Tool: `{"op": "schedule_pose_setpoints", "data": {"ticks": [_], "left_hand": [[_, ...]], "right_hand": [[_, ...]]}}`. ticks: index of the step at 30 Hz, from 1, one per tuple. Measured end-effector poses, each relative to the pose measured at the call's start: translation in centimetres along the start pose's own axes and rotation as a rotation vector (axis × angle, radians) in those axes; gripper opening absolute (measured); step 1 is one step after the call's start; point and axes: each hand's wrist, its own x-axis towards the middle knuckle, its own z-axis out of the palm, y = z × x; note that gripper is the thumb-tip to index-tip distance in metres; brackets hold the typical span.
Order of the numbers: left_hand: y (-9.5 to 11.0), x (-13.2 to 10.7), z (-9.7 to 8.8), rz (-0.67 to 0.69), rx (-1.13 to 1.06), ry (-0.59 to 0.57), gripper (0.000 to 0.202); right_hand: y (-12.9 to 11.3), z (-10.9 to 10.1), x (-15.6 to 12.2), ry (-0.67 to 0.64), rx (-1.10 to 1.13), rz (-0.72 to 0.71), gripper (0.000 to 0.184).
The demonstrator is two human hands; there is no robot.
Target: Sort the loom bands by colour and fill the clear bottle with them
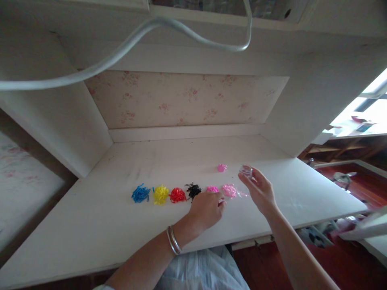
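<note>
My right hand [262,188] holds a small clear jar [246,171] upright between thumb and fingers, slightly above the white tabletop. My left hand [208,209], with silver bangles at the wrist, is closed with its fingers curled down beside the bright pink pile [212,189]. Whatever it pinches is too small to make out. A light pink pile [229,190] of small, thin band-like pieces lies between the hands, some pieces straggling right. Left of my left hand are similar piles: black [193,191], red [177,195], yellow [160,195] and blue [140,193].
A small pink object [222,167], possibly a lid, sits behind the piles. The white desk [105,225] has side panels and a floral back wall [187,98]. A thick white cable [169,23] hangs across the top. A bright window is at right.
</note>
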Motion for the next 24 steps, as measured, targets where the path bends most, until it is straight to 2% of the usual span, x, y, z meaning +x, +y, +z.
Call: {"op": "schedule_pose_setpoints", "data": {"ticks": [6,12,16,20,24], "left_hand": [[2.1,1.1,1.9,-0.069,0.058,-0.057,0.025],[2.8,2.9,2.7,-0.052,0.17,-0.073,0.027],[2.9,3.7,2.9,-0.076,0.215,-0.116,0.025],[2.9,4.2,2.9,-0.09,0.248,-0.134,0.024],[2.8,4.2,3.1,-0.087,0.259,-0.1,0.023]], "right_hand": [[1.4,0.5,-0.3,0.009,-0.087,0.044,0.048],[2.0,1.6,0.7,-0.001,-0.164,0.049,0.045],[1.6,3.3,2.9,-0.139,-0.221,0.035,0.045],[2.5,5.1,5.6,-0.322,-0.203,0.034,0.044],[3.9,5.8,7.1,-0.381,-0.105,0.056,0.053]]}}
